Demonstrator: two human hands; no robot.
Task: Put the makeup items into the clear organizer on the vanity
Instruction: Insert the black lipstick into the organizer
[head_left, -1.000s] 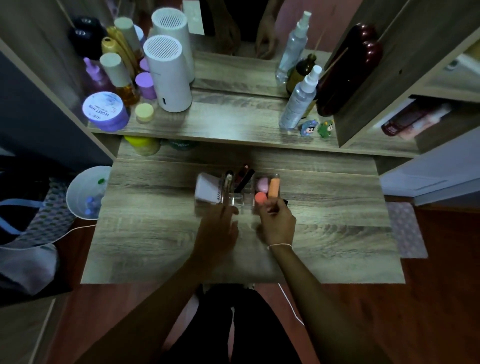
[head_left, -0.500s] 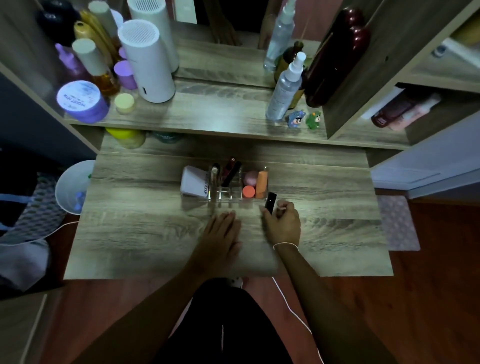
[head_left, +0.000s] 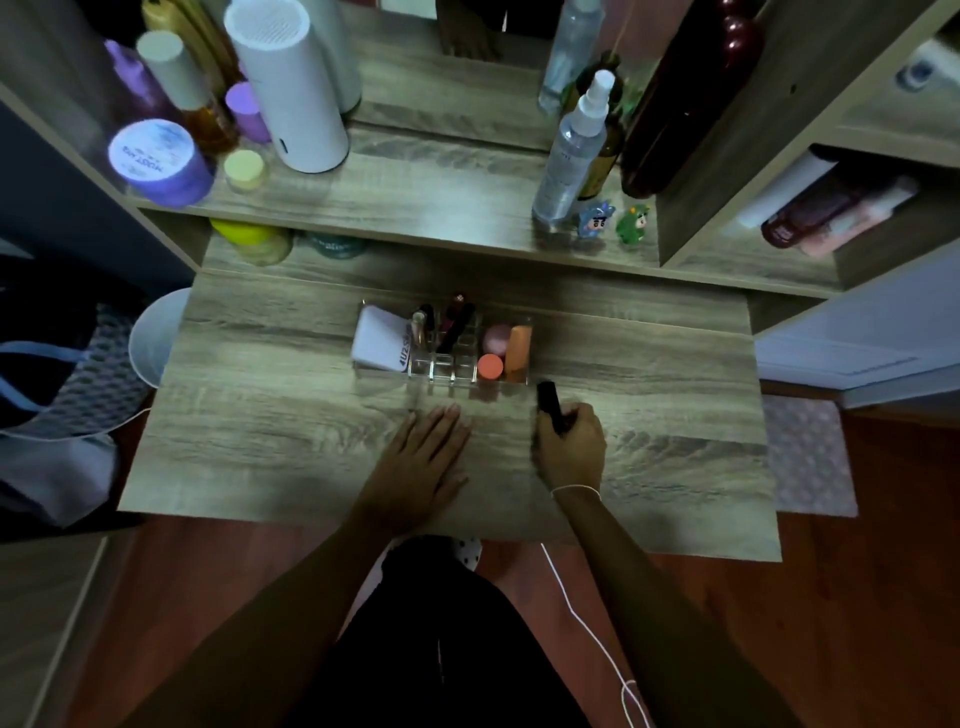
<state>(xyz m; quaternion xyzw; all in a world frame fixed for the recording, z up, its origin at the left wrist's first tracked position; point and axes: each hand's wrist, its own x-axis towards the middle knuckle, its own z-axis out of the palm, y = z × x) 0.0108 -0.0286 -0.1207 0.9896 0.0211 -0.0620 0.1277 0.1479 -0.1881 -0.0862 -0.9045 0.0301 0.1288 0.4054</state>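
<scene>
A clear organizer stands mid-desk on the wooden vanity. It holds a white compact at its left, dark lipstick tubes in the middle, and a pink sponge, an orange tube and an orange round cap at its right. My right hand is closed around a small black tube, just in front of the organizer's right end. Flat on the desk lies my left hand, fingers together, in front of the organizer and holding nothing.
The upper shelf carries a white cylinder, a purple jar, bottles at left, a clear spray bottle and two small figurines at right. A white bin stands left of the desk. A white cord hangs near my right arm.
Both hands drew back from the organizer toward me. My right hand now holds the black tube in front of it, and my left hand lies flat on the desk.
</scene>
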